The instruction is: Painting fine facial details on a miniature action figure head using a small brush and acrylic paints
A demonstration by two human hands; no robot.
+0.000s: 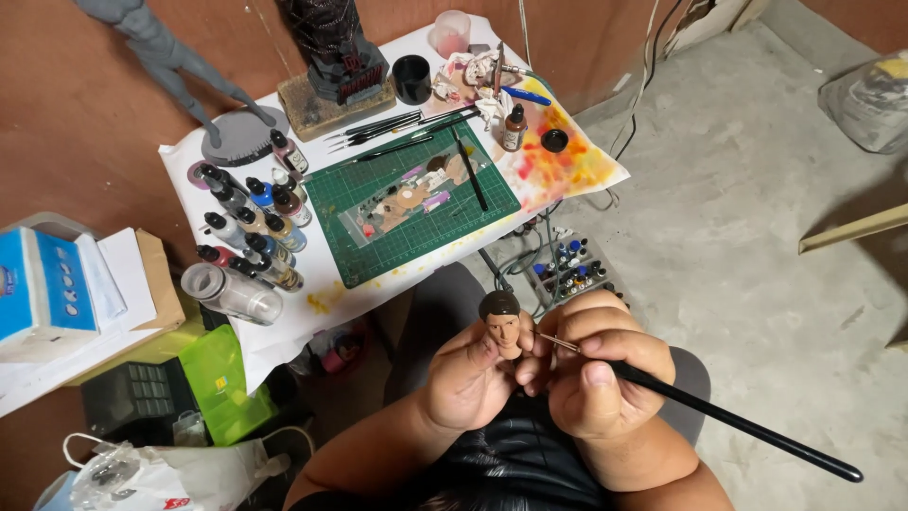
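Left hand [465, 374]: fingers curled shut around the base of a small figure head [501, 322], thumb up against its side. The head sits upright above the fingertips, dark hair on top, painted face turned toward the camera.

Right hand [594, 364]: closed in a pen grip on a thin black paintbrush [719, 416]. Metal ferrule and tip point left, tip right at the cheek of the figure head, touching or just off it, can't tell. The handle runs out down and to the right past the hand. The two hands press against each other, held over the person's lap, below the table edge.

Outward, on the table ahead:
- green cutting mat [416, 203] in the middle, with a clear palette sheet [402, 203] on it carrying paint dabs and one brush laid diagonally across
- row of spare brushes [397, 128] just beyond the mat's far edge
- cluster of dropper paint bottles [251, 218] left of the mat, some standing, some lying flat
- black cup [411, 79] and crumpled stained paper towel [468, 80] at the far side
- one brown bottle [514, 128] beside a paper patch stained yellow and red
- dark statue on a square base [336, 71] at the far edge, grey unpainted figure [170, 57] to its left

Floor: tray of small bottles [572, 270] right of the table, green plastic box [222, 383] and a plastic bag [180, 473] lower left.
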